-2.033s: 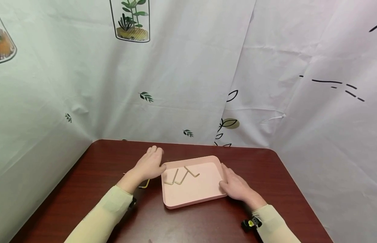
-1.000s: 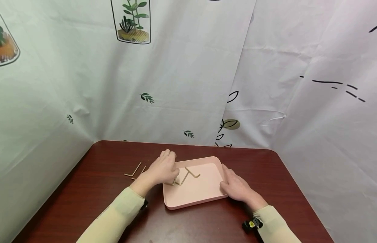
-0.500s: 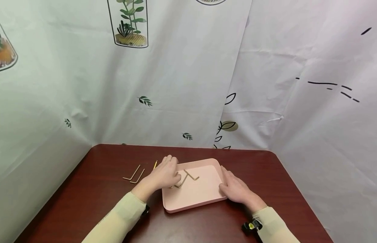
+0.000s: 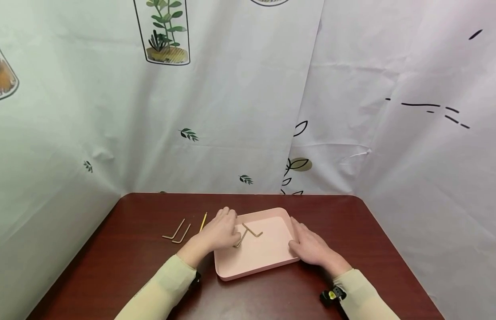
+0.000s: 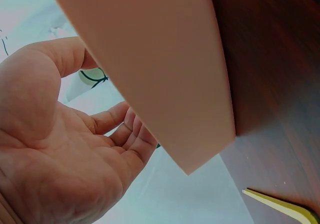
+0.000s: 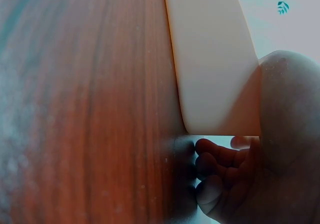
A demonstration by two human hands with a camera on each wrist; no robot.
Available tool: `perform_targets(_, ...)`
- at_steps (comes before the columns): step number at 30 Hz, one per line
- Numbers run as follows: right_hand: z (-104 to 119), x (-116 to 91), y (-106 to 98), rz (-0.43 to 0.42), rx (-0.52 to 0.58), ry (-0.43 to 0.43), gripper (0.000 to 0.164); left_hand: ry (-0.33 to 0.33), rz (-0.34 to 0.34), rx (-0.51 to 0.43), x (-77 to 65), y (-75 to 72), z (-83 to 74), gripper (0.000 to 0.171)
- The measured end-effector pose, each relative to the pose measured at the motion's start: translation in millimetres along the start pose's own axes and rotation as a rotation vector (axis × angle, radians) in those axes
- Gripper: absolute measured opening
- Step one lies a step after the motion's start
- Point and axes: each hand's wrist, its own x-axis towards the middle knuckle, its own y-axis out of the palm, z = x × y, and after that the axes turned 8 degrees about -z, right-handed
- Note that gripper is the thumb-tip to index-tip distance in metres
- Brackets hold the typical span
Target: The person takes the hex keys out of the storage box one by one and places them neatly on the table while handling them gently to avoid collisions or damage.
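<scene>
from my station i have the pink tray (image 4: 260, 257) flat on the table (image 4: 267, 298), right of the table's middle. long axis left to right, right end turned slightly farther off.

right hand (image 4: 310, 245) at the tray's right end: narrow grip on the rim, thumb over the inner side, fingers along the outside. in the right wrist view the fingers sit bunched in shadow, hard to make out.

left hand (image 4: 220, 230) reaches over the left rim. left wrist view loses its fingertips behind the tray wall, so i cannot tell if that grip holds anything.

inside the tray, two l-shaped keys. right key (image 4: 249, 230): long arm from far left to near right, short arm pointing right. left key (image 4: 243, 238): long arm leaning far and right, meeting the other; its near end, bent left, is partly covered by the left hand.

left of the tray on the table, two brass-coloured keys (image 4: 178, 229) lie side by side, long arms far and slightly right, short arms left. yellow key (image 4: 204, 221) points far; i lose its near part behind the left hand, and the left wrist view crops it.
</scene>
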Motion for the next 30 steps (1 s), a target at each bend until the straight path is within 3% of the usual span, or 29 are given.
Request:
perform_targets(12, -2, 1, 1, 0.001, 0.005, -0.003, 0.08, -0.001, 0.033, 0.03, 1.6, 7.0, -7.2, 0.03)
perform_targets(18, -1, 1, 1, -0.001, 0.003, -0.007, 0.079, 0.087, 0.019, 0.072, 2.2, 12.6, -9.2, 0.018)
perform_targets(23, 0, 0, 1, 0.001, 0.003, 0.0, 0.079, 0.16, 0.008, 0.054, -0.3, 16.3, -12.6, 0.019)
perform_targets(30, 0, 0, 1, 0.001, 0.001, 0.001, 0.079, 0.097, 0.06, 0.021, -1.3, 23.2, -14.3, 0.015)
